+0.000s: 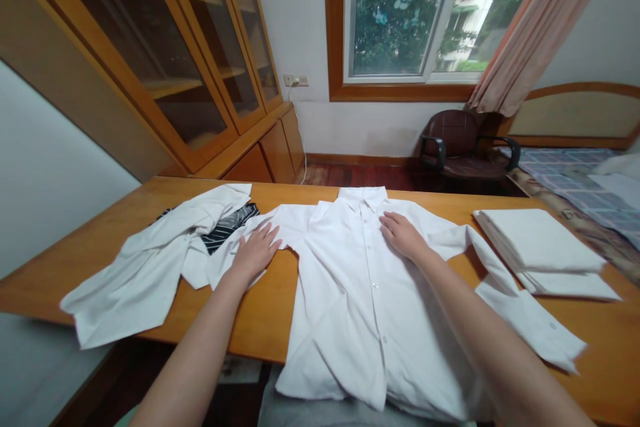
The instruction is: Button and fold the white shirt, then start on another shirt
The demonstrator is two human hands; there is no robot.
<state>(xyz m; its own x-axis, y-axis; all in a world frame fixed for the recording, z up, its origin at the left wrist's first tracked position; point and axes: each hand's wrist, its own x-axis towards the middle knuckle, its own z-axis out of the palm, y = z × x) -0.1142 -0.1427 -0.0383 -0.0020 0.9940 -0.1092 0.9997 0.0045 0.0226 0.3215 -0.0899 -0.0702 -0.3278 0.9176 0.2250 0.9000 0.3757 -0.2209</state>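
Observation:
A white button-up shirt (340,293) lies front side up on the wooden table (265,320), its collar at the far edge and its hem hanging over the near edge. My left hand (257,250) rests flat on the sleeve at the left, fingers spread. On the chest, just right of the button placket, my right hand (401,233) lies with its fingers stretched out. The sleeve on the right bends down toward the near edge, its cuff (553,330) resting on the table.
Crumpled white cloth (145,267) lies at the left over a black-and-white striped cloth (227,230). Folded white fabric (543,240) is stacked at the right. Beyond the table stand a glass-door cabinet (215,67), an office chair (453,140) and a bed (575,173).

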